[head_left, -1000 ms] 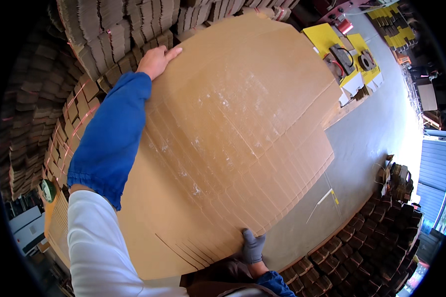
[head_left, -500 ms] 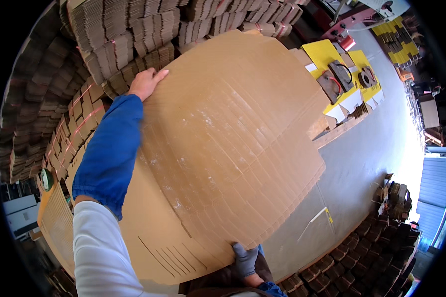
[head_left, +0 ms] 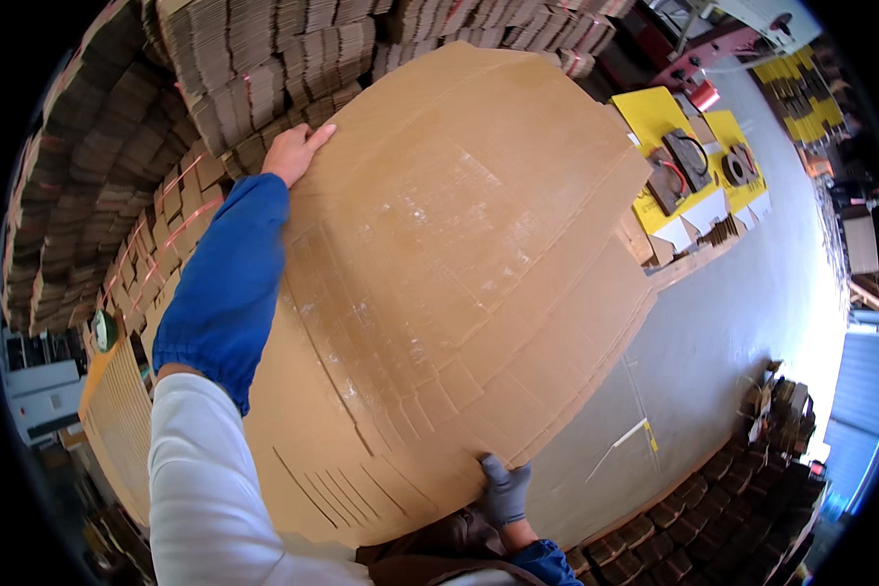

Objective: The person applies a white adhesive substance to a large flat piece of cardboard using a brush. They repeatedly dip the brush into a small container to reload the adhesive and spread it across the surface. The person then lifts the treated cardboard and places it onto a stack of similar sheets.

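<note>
Across the middle of the view, a large brown cardboard sheet (head_left: 518,244) is spread at a slant, its surface marked by parallel creases and scattered whitish scuffs. Its left edge is held by the bare left hand (head_left: 298,153), the thumb being laid on the upper face and the other fingers bent at the rim, partly out of sight. The near edge is pinched by the right hand (head_left: 504,488), which is covered by a grey glove; its thumb is set on top, while the fingers beneath are hidden. The left forearm is covered by a blue sleeve cover (head_left: 230,283), with a white sleeve (head_left: 200,469) below it. Under the sheet, toward the near left, a smoother brown board (head_left: 273,410) is seen, cut by a row of dark slits. Bundled cardboard stacks (head_left: 249,88) are piled along the far and left sides, some tied with pink straps (head_left: 193,217). At the far right, dark blocks (head_left: 669,181) are set upon yellow printed boards (head_left: 645,109). Bare grey floor (head_left: 713,303) is shown beyond the sheet's right edge, and dark folded bundles (head_left: 698,523) are massed at the lower right.
</note>
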Action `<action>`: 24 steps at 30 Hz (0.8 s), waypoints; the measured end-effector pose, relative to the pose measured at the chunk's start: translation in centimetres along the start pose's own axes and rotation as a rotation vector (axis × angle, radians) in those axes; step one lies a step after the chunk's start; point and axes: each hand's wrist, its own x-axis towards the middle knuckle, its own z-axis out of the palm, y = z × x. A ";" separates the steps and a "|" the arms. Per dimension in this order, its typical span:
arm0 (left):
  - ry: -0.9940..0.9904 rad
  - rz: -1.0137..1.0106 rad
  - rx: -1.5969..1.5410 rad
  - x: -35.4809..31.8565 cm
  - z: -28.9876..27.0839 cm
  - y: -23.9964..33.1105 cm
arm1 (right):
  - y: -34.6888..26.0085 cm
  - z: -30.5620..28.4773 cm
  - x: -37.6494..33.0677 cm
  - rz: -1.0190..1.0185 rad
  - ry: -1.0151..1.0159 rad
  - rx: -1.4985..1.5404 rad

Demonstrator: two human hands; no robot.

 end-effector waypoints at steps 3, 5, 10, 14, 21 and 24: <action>0.034 -0.043 0.028 0.3 0.8 -0.4 | -0.3 -1.5 2.2 0.066 -0.030 0.075; 0.014 -0.106 0.021 -0.1 0.9 -0.3 | -0.4 -2.7 3.3 0.061 -0.049 0.108; 0.065 -0.161 0.037 -0.3 1.7 0.5 | -3.7 -5.5 7.8 0.018 -0.146 0.005; 0.107 -0.210 0.036 -0.1 2.0 0.5 | -4.9 -6.0 10.8 0.024 -0.152 0.082; 0.146 -0.307 0.023 0.1 2.8 1.4 | -7.7 -9.0 16.1 -0.017 -0.233 -0.086; 0.191 -0.284 0.050 -0.1 4.3 0.6 | -9.4 -10.7 18.7 -0.021 -0.291 -0.213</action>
